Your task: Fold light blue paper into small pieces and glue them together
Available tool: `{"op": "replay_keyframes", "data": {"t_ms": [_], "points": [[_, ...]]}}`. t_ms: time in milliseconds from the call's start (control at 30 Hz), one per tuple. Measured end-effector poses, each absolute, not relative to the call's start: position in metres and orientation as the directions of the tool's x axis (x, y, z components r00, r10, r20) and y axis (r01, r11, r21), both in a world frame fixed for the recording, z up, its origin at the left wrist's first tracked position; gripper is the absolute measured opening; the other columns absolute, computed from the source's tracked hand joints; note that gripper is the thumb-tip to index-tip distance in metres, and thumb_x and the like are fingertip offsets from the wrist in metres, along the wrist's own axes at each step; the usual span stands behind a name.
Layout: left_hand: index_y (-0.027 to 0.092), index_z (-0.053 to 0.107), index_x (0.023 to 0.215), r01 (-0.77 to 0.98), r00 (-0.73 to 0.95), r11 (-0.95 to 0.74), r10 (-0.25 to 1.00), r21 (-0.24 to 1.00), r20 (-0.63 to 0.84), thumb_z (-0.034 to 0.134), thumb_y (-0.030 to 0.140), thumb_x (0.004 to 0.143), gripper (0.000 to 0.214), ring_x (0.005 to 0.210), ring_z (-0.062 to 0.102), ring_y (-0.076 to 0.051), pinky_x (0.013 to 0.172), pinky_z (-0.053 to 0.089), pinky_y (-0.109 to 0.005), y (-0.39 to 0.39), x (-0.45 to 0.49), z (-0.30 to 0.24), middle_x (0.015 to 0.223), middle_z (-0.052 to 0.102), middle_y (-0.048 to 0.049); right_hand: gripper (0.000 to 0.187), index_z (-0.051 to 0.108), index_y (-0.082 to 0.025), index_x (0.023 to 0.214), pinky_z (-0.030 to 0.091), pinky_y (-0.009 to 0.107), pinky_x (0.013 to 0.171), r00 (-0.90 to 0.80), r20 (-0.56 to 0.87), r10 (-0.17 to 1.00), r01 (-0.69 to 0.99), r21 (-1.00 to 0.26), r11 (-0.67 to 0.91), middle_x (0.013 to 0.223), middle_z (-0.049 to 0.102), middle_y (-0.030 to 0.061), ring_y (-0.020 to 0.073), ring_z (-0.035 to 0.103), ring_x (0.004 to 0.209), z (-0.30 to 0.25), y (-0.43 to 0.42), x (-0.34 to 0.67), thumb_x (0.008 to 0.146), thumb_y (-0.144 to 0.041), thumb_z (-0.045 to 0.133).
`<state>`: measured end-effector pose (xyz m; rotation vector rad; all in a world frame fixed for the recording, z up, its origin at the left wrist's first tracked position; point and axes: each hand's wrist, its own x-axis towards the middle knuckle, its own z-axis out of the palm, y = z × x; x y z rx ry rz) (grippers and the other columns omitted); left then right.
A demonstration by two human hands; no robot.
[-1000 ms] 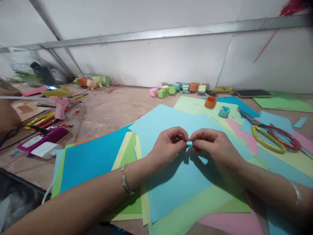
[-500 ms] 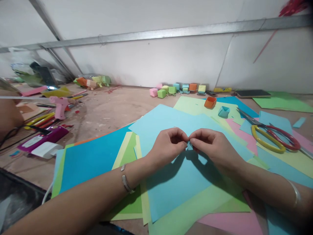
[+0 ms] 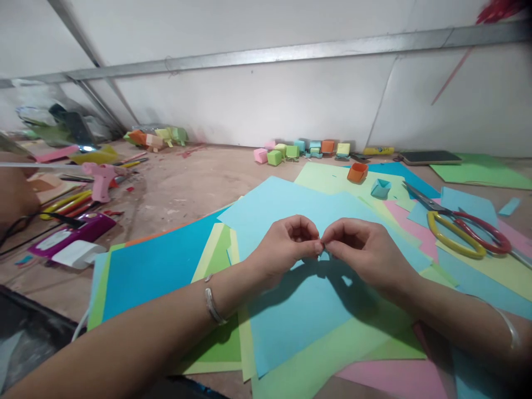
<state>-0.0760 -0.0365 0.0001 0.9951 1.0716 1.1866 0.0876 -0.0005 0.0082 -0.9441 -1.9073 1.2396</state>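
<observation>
Over a light blue sheet of paper [image 3: 286,327], my left hand [image 3: 291,241] and my right hand [image 3: 361,244] meet with their thumbs and forefingers pinched. Between the fingertips is a small piece of light blue paper [image 3: 325,255], mostly hidden by the fingers. Both hands grip it, and their shadows fall on the sheet below. A folded light blue paper box [image 3: 380,189] and an orange paper box [image 3: 358,173] stand beyond my right hand. Scissors [image 3: 457,224] with yellow and red handles lie to its right.
Small coloured paper cubes [image 3: 292,152] line the wall. A phone [image 3: 430,158] and a yellow tube [image 3: 378,151] lie at the back right. On the left are a pink glue gun [image 3: 101,180], a purple device [image 3: 75,235], a white charger [image 3: 80,254] and another person's hand [image 3: 16,188].
My fingertips have shifted slightly around the small paper piece, the left thumb coming nearer the right fingers. The other person's hand at the left has moved a little.
</observation>
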Motion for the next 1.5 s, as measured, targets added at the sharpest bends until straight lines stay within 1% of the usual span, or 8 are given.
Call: {"op": "replay_keyframes", "data": {"t_ms": [167,300,567,833,1100,1200,1333,1500], "points": [[0.014,0.059,0.067,-0.301,-0.009,0.149,0.987,0.942,-0.159,0.077,0.012,0.060,0.020,0.056,0.055,-0.008,0.059,0.043,-0.024,-0.034,-0.078,0.002,0.062,0.060,0.0021,0.020,0.065,-0.020,0.089,0.048,0.029,0.068,-0.593,0.529,0.607,0.196,-0.636,0.746,0.081,0.067,0.0028,0.0153,0.060,0.073,-0.002,0.005,0.091,0.085,-0.010,0.048],[0.014,0.057,0.066,-0.340,-0.054,0.171,0.978,0.925,-0.200,0.078,0.011,0.061,0.022,0.054,0.054,-0.007,0.059,0.043,-0.023,-0.035,-0.078,0.004,0.061,0.059,0.0028,0.016,0.061,-0.022,0.088,0.049,0.029,0.072,-0.601,0.616,0.509,0.206,-0.497,0.843,0.085,0.068,0.0038,0.0170,0.063,0.080,-0.005,0.006,0.091,0.090,-0.013,0.047],[0.015,0.057,0.069,-0.379,-0.055,0.118,0.987,0.918,-0.149,0.080,0.017,0.063,0.023,0.061,0.057,-0.008,0.067,0.046,-0.025,-0.040,-0.072,-0.002,0.065,0.060,0.0031,0.006,0.058,-0.021,0.080,0.050,0.030,0.068,-0.494,0.441,0.749,0.262,-0.746,0.612,0.081,0.066,0.0021,0.0153,0.061,0.070,-0.004,0.000,0.087,0.083,-0.017,0.053],[0.015,0.058,0.074,-0.278,-0.038,0.058,0.997,0.959,-0.071,0.077,0.014,0.063,0.021,0.065,0.058,-0.009,0.066,0.046,-0.025,-0.041,-0.071,0.003,0.070,0.060,0.0031,0.003,0.057,-0.020,0.079,0.047,0.026,0.060,-0.401,0.339,0.851,0.231,-0.862,0.452,0.073,0.062,-0.0008,0.0133,0.058,0.066,-0.003,0.000,0.085,0.078,-0.018,0.058],[0.015,0.060,0.074,-0.023,-0.044,-0.043,0.998,0.999,0.042,0.075,0.014,0.063,0.019,0.063,0.055,-0.010,0.060,0.045,-0.024,-0.037,-0.076,0.003,0.069,0.060,0.0025,0.012,0.059,-0.020,0.090,0.047,0.028,0.063,-0.492,0.261,0.831,0.268,-0.862,0.430,0.078,0.065,0.0014,0.0151,0.060,0.069,-0.003,0.004,0.087,0.078,-0.023,0.059],[0.016,0.062,0.071,0.161,0.012,-0.075,0.997,0.984,0.074,0.074,0.013,0.061,0.015,0.062,0.056,-0.011,0.059,0.045,-0.025,-0.032,-0.083,0.004,0.066,0.062,0.0019,0.007,0.057,-0.020,0.077,0.038,0.027,0.059,-0.625,0.312,0.715,0.386,-0.673,0.631,0.070,0.058,0.0009,0.0134,0.050,0.062,-0.006,0.009,0.087,0.080,-0.021,0.051],[0.016,0.064,0.065,0.272,0.101,-0.086,0.993,0.958,0.060,0.075,0.011,0.059,0.013,0.058,0.056,-0.011,0.056,0.044,-0.024,-0.031,-0.088,0.011,0.061,0.063,0.0017,0.023,0.037,-0.020,0.055,0.022,0.028,0.052,-0.735,0.376,0.564,0.359,-0.490,0.794,0.054,0.036,-0.0038,0.0104,0.027,0.052,-0.002,0.009,0.089,0.074,-0.021,0.048],[0.016,0.063,0.065,-0.038,0.317,0.099,0.945,0.994,-0.082,0.081,0.013,0.056,0.021,0.051,0.058,-0.010,0.051,0.046,-0.021,-0.037,-0.089,0.017,0.055,0.063,0.0027,0.022,0.038,-0.020,0.048,0.020,0.026,0.048,-0.748,0.268,0.607,0.194,-0.787,0.586,0.049,0.028,-0.0059,0.0086,0.022,0.048,0.020,-0.003,0.095,0.068,-0.019,0.047]]}}
